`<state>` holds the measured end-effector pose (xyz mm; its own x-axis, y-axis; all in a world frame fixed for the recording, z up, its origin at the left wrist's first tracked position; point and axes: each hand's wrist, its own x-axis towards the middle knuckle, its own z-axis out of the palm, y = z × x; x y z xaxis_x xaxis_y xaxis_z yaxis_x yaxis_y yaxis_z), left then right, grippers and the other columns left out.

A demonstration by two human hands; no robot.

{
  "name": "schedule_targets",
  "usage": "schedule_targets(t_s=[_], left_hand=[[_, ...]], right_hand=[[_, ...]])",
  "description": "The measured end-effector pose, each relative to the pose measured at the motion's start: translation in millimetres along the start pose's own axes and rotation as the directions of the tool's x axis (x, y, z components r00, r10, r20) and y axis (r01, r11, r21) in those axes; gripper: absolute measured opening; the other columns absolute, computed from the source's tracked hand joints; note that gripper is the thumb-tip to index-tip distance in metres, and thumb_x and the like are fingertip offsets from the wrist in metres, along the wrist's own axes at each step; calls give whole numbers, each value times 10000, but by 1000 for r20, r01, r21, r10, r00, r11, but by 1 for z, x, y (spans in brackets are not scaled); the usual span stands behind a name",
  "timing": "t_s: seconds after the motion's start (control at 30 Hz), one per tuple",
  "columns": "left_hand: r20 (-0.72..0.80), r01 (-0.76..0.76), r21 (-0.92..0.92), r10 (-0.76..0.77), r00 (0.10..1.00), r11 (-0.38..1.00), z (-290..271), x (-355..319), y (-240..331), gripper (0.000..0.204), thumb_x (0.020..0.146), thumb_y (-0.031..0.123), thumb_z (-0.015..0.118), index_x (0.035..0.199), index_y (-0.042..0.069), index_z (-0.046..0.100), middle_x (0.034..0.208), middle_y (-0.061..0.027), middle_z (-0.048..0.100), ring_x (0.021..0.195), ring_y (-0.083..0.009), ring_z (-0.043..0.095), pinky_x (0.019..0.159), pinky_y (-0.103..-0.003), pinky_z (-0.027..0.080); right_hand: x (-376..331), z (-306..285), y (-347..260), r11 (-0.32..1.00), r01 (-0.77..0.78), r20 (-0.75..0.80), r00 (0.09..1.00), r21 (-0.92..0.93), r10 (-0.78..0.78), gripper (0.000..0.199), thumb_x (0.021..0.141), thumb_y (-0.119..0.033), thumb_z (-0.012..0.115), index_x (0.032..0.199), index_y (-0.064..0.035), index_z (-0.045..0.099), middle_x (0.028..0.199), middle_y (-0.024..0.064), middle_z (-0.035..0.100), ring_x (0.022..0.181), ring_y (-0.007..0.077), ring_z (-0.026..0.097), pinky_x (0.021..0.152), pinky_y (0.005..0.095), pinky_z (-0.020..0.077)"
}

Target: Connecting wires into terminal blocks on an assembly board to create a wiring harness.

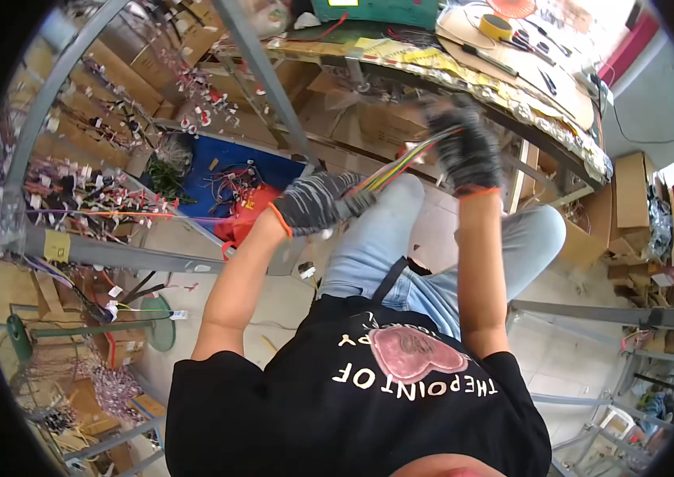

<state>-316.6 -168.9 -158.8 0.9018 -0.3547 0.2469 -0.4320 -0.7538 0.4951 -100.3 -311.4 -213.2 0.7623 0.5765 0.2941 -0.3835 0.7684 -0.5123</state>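
Observation:
A bundle of thin coloured wires (400, 168), with green, yellow, red and pale strands, stretches between my two hands above my knees. My left hand (317, 203), in a dark grey striped glove with an orange cuff, is closed around the bundle's lower left end. My right hand (466, 151), gloved alike and smeared by motion, is closed on the upper right end, just in front of the bench edge. Small pale pieces show beside the wires near my right hand, too blurred to name.
Ahead runs a workbench (400, 52) with a yellow tape roll (496, 28) and hand tools. At left, a blue bin (229, 171) holds wires and a red bag (251, 213). Metal frames (170, 258) hung with wire harnesses stand at left. Cardboard boxes (631, 191) are at right.

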Motion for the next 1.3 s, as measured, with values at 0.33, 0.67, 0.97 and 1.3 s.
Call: schedule_targets(t_s=[0.33,0.67,0.97,1.3], left_hand=[[200,606,-187,-574,794,773,145,-21,-65,588,813,310,535,1322,90,342,955,-185,601,848,-328,591,777,-393,443],[183,-91,105,70,981,990,-33,-19,-52,131,857,132,526,933,40,581,930,-113,611,871,-250,592,758,-323,477],[328,-873,33,820,469,486,-3,379,93,327,790,164,570,1104,74,552,1048,-99,578,853,-233,569,730,-353,473],[543,-308,-642,700,463,702,132,322,145,309,787,54,574,1095,67,582,1076,-93,591,979,-163,540,855,-287,419]], right_hand=[[8,-114,-102,895,185,-286,956,406,-68,238,906,-232,398,852,-27,508,647,53,518,530,212,510,733,488,456],[-38,-57,-232,920,360,-359,888,154,-287,224,898,-121,464,1064,30,468,594,19,392,512,161,442,784,395,472],[-86,74,-158,694,49,67,998,-718,-1,485,793,-47,565,1253,-67,413,1183,140,506,780,186,594,631,279,501],[-278,-54,-203,840,542,-567,683,-28,-460,132,790,11,515,898,-34,576,754,55,555,707,165,548,685,300,471]])
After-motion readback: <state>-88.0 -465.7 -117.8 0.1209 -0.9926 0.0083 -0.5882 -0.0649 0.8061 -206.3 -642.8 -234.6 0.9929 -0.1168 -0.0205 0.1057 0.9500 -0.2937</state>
